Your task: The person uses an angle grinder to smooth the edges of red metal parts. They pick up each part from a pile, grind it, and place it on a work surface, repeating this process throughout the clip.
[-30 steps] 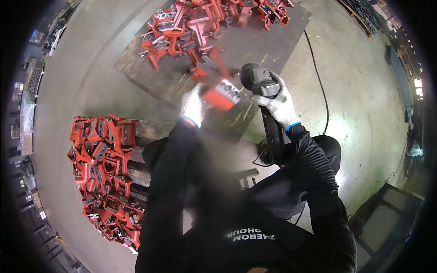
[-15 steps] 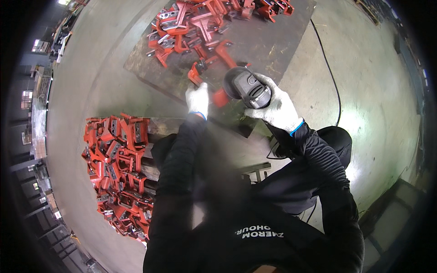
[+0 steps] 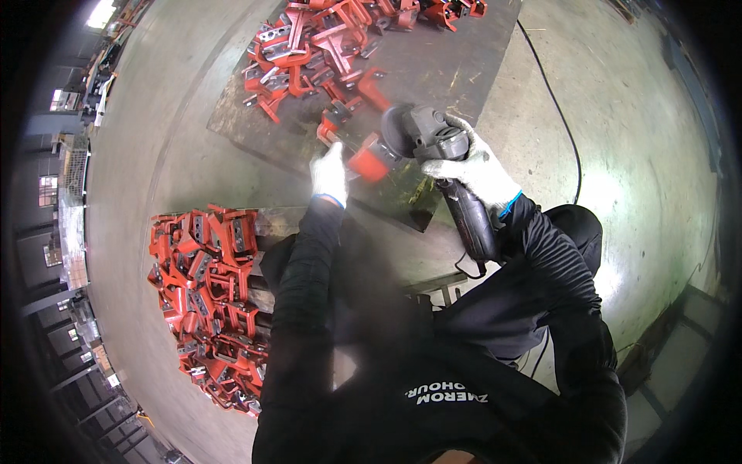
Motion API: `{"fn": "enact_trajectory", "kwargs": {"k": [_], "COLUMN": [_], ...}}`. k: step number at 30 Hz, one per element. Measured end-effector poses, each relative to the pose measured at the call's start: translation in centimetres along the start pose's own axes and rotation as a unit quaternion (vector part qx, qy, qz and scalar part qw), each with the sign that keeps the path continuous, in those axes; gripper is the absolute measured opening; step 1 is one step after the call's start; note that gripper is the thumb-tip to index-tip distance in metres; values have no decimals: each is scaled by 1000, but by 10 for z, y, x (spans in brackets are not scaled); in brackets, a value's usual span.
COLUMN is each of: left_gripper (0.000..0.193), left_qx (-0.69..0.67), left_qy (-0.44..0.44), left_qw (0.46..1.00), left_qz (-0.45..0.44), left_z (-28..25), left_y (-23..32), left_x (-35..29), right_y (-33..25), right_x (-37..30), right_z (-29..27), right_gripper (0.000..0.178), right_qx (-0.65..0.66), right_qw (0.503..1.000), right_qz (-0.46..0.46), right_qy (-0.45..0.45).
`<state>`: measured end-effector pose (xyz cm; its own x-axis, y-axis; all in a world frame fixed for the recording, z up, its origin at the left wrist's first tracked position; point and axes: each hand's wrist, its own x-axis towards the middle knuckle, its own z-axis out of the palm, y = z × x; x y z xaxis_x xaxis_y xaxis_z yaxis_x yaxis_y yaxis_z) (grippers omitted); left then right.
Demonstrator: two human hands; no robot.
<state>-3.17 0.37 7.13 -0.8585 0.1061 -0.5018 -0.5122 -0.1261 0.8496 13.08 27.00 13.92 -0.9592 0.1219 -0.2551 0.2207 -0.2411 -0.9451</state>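
Appearing blurred by the near edge of the dark board (image 3: 456,81), a red bracket (image 3: 368,162) is neighboured by an angle grinder (image 3: 437,133), clamped in the fingers of the right hand (image 3: 479,172); how the left hand (image 3: 330,176) is closed cannot be told. The disc (image 3: 396,133) is best kept steady, off that hand. Rightward, more room seems offered.

The left hand (image 3: 330,174) and right hand (image 3: 478,176) wear white, knit-textured fabric gloves (image 3: 495,187) with narrow bright blue cuff edging (image 3: 511,204). A black long-sleeved fabric top (image 3: 386,402) carries bold white lettering (image 3: 451,394) across its front. Its close-fitting right sleeve (image 3: 556,259) shows bunched creases; the left sleeve (image 3: 301,271) looks smoother. Loose dark trousers (image 3: 495,317) cover the legs.
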Motion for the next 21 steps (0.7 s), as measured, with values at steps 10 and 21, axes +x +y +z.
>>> {"fn": "enact_trajectory", "kwargs": {"k": [10,21], "left_gripper": [34,39], "left_qx": [-54,-141], "left_qy": [-60,-45], "left_qw": [995,987], "left_qz": [-58,-54], "left_z": [3,12], "left_y": [20,17], "left_x": [-21,-6], "right_y": [27,13], "right_x": [3,-5], "right_z": [-12,4], "right_gripper": [97,100], "right_qx": [14,21], "right_qw": [998,998], "right_qz": [44,-40], "right_qy": [-33,49]}}
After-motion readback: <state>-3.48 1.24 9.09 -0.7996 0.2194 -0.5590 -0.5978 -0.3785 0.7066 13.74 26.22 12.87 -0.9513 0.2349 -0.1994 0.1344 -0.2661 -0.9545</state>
